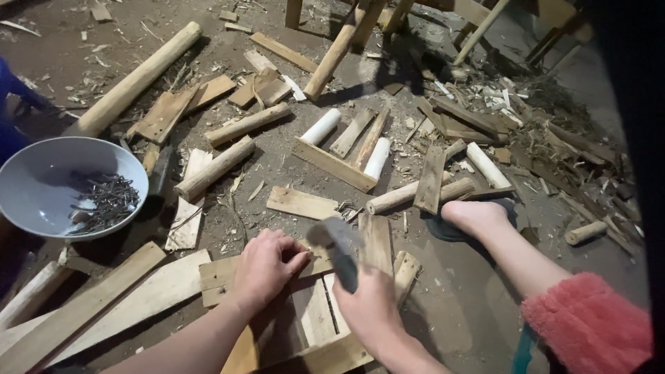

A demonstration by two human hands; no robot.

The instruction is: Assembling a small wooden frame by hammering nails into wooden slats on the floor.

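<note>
My left hand (265, 266) is closed, with its fingertips pinched down on a small frame of wooden slats (313, 313) lying on the dirt floor; whether a nail sits between the fingers I cannot tell. My right hand (370, 305) grips a hammer (339, 248) whose grey head is blurred, just right of the left fingers and above the slats. A grey bowl (41, 187) holding several dark nails (104, 201) sits at the left.
My bare foot (474, 215) rests on a dark sandal at right, below a pink sleeve cuff (589, 322). Round poles (135, 79), planks (104, 305), offcuts and shavings cover the floor. A small wooden frame (332, 163) lies in the middle.
</note>
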